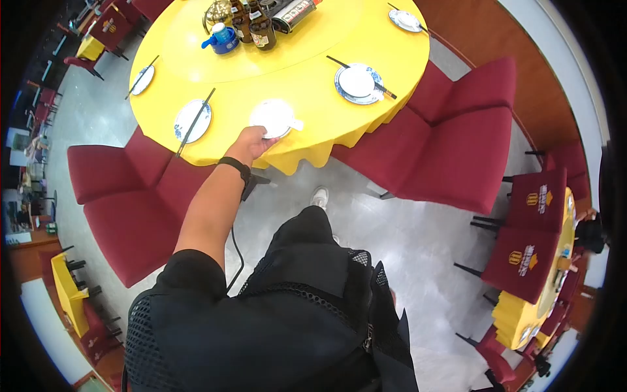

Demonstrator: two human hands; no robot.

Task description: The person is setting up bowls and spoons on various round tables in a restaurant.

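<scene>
My left hand point(255, 142), with a dark band on the wrist, reaches to the near edge of the round table. Its fingers are closed on the rim of a white plate point(274, 116), and a small white piece sticks out at the plate's right side; glare hides its detail. Left of it lies a blue-patterned plate point(185, 126) with black chopsticks point(198, 121) across it. To the right, a white bowl point(356, 81) sits on another blue-patterned plate point(377, 96), with chopsticks beneath the bowl. My right hand is out of view.
The yellow tablecloth point(307, 72) hangs over the table edge. Brown bottles point(262, 34), a blue-and-white container point(224, 40) and a portable stove point(292, 14) stand mid-table. Red chairs point(130, 209) flank me on the left, more red chairs point(450, 153) on the right. A dark cable point(239, 251) hangs beside my arm.
</scene>
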